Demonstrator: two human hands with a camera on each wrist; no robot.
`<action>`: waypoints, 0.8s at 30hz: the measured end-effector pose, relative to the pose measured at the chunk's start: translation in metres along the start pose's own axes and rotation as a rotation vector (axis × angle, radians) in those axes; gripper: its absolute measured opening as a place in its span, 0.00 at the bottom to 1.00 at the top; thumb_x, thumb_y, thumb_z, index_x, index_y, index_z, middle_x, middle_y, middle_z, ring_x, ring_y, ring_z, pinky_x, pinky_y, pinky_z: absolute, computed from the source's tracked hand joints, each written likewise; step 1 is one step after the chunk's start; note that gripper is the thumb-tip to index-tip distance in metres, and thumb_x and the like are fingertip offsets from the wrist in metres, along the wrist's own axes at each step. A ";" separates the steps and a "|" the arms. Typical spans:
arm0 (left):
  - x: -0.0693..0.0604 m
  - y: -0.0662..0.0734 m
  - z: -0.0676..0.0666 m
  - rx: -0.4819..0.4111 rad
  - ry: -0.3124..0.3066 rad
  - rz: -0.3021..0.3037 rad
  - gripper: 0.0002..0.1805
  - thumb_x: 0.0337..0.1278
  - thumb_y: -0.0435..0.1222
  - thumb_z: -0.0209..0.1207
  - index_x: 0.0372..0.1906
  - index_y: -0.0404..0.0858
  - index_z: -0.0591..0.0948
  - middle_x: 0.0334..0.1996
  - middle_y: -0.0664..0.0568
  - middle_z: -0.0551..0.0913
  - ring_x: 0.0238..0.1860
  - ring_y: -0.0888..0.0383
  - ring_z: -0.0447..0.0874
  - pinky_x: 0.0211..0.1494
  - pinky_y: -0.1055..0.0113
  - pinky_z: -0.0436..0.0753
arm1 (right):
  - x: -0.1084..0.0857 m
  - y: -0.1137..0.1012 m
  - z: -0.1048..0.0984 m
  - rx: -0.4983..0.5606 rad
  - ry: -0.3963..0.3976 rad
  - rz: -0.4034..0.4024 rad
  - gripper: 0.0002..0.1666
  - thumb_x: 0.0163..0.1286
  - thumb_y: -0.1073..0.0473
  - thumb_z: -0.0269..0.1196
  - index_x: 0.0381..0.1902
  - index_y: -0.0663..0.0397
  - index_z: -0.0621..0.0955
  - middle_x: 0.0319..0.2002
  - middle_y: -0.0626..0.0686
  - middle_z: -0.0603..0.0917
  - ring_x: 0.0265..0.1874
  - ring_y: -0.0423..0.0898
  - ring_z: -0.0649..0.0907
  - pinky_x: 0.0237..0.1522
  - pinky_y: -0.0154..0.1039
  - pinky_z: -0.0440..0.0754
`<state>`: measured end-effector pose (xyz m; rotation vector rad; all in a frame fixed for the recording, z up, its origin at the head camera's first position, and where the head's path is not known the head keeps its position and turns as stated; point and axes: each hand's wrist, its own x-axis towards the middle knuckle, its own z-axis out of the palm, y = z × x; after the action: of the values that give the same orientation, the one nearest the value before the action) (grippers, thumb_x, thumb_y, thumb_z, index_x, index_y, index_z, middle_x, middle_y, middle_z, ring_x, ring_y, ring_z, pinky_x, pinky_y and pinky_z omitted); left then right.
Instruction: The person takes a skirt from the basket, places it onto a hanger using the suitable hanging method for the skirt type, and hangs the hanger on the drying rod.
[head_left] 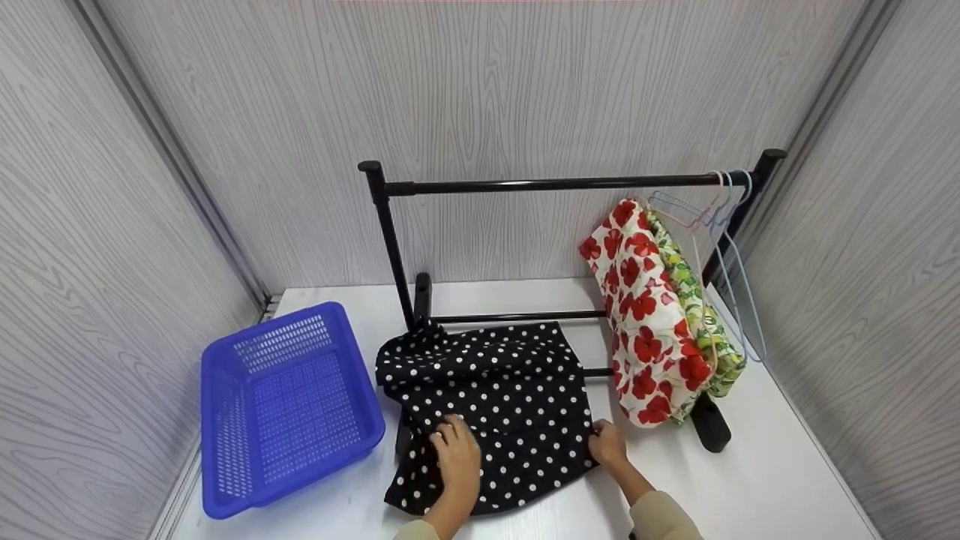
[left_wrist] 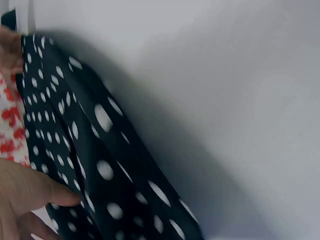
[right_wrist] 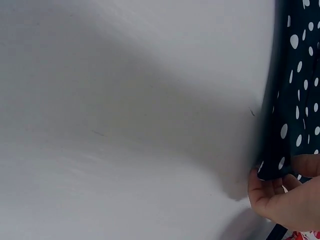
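A black garment with white polka dots (head_left: 517,405) lies spread and partly rumpled over the white tabletop and the lower part of the rack; its exact kind is not clear. My left hand (head_left: 457,457) rests on its lower left part with loosely bent fingers, and in the left wrist view the thumb (left_wrist: 62,195) touches the fabric. With thumb and fingers, my right hand (head_left: 609,446) pinches the garment's lower right corner. The right wrist view shows that corner (right_wrist: 272,167) held between the fingertips.
A black clothes rack (head_left: 540,184) stands behind the garment. At its right end are a red-flowered white cloth (head_left: 641,330), a green-and-yellow patterned cloth (head_left: 694,292) and several thin hangers (head_left: 739,262). A blue plastic basket (head_left: 300,420) sits at left.
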<state>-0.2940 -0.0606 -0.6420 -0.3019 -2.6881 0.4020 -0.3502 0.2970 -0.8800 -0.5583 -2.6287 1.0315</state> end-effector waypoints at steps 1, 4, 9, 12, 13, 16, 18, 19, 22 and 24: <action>-0.001 0.009 -0.002 -0.064 0.013 0.068 0.24 0.50 0.47 0.58 0.50 0.37 0.79 0.48 0.46 0.78 0.47 0.51 0.76 0.50 0.57 0.76 | -0.008 -0.019 -0.012 0.015 0.003 0.012 0.10 0.48 0.66 0.57 0.31 0.60 0.81 0.25 0.56 0.81 0.26 0.50 0.78 0.29 0.43 0.74; -0.005 0.037 -0.010 -0.297 -0.066 0.270 0.31 0.50 0.55 0.58 0.54 0.38 0.76 0.53 0.46 0.77 0.53 0.51 0.75 0.57 0.57 0.75 | -0.024 -0.060 -0.040 0.095 -0.014 0.047 0.11 0.51 0.66 0.57 0.32 0.65 0.81 0.26 0.59 0.80 0.27 0.53 0.78 0.31 0.44 0.75; -0.006 0.077 -0.016 -0.568 -0.246 0.389 0.41 0.52 0.58 0.56 0.63 0.35 0.66 0.60 0.39 0.70 0.62 0.46 0.70 0.63 0.54 0.70 | -0.030 -0.077 -0.041 0.307 0.018 0.009 0.06 0.54 0.66 0.58 0.30 0.63 0.80 0.23 0.56 0.78 0.25 0.50 0.76 0.27 0.39 0.74; -0.005 0.094 -0.014 -0.652 -0.282 0.343 0.44 0.48 0.57 0.60 0.65 0.33 0.63 0.61 0.35 0.68 0.62 0.42 0.69 0.63 0.51 0.70 | -0.023 -0.073 -0.028 0.366 0.024 0.025 0.06 0.55 0.65 0.60 0.31 0.61 0.80 0.23 0.54 0.79 0.23 0.48 0.77 0.24 0.39 0.74; -0.004 0.099 -0.013 -0.672 -0.289 0.318 0.45 0.47 0.56 0.61 0.65 0.33 0.62 0.60 0.34 0.68 0.61 0.41 0.69 0.62 0.50 0.70 | -0.020 -0.071 -0.023 0.383 0.031 0.027 0.06 0.54 0.65 0.60 0.31 0.61 0.80 0.22 0.53 0.78 0.21 0.46 0.77 0.21 0.38 0.74; -0.004 0.111 -0.008 -0.688 -0.286 0.251 0.43 0.45 0.51 0.64 0.63 0.32 0.64 0.59 0.33 0.69 0.59 0.39 0.70 0.60 0.49 0.71 | -0.019 -0.080 -0.021 0.428 0.006 0.080 0.06 0.54 0.65 0.61 0.32 0.58 0.80 0.21 0.51 0.78 0.18 0.44 0.77 0.17 0.38 0.74; -0.004 0.117 -0.006 -0.661 -0.281 0.221 0.40 0.46 0.49 0.64 0.63 0.34 0.67 0.58 0.34 0.70 0.59 0.39 0.71 0.59 0.49 0.72 | -0.028 -0.099 -0.031 0.495 0.003 0.054 0.05 0.54 0.64 0.62 0.31 0.55 0.79 0.19 0.47 0.77 0.16 0.40 0.76 0.15 0.35 0.73; -0.004 0.119 -0.005 -0.649 -0.276 0.211 0.38 0.46 0.48 0.64 0.62 0.34 0.68 0.58 0.34 0.71 0.59 0.39 0.71 0.59 0.49 0.72 | -0.037 -0.119 -0.044 0.506 -0.006 0.063 0.05 0.54 0.65 0.62 0.32 0.58 0.79 0.20 0.49 0.77 0.16 0.41 0.76 0.15 0.36 0.74; -0.002 0.123 -0.005 -0.618 -0.282 0.199 0.32 0.50 0.46 0.62 0.60 0.36 0.71 0.57 0.36 0.73 0.58 0.40 0.72 0.58 0.49 0.72 | -0.066 -0.186 -0.086 0.501 -0.045 0.140 0.10 0.56 0.68 0.60 0.37 0.69 0.78 0.22 0.54 0.78 0.19 0.44 0.77 0.18 0.38 0.78; -0.001 0.123 -0.005 -0.611 -0.282 0.193 0.29 0.52 0.44 0.60 0.58 0.37 0.73 0.56 0.37 0.75 0.58 0.41 0.73 0.58 0.49 0.73 | -0.080 -0.221 -0.108 0.475 -0.066 0.198 0.14 0.56 0.70 0.58 0.40 0.74 0.76 0.23 0.56 0.78 0.20 0.43 0.77 0.19 0.38 0.79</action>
<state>-0.2731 0.0553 -0.6776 -0.7269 -3.0112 -0.3706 -0.2946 0.1773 -0.6579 -0.6830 -2.2870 1.6923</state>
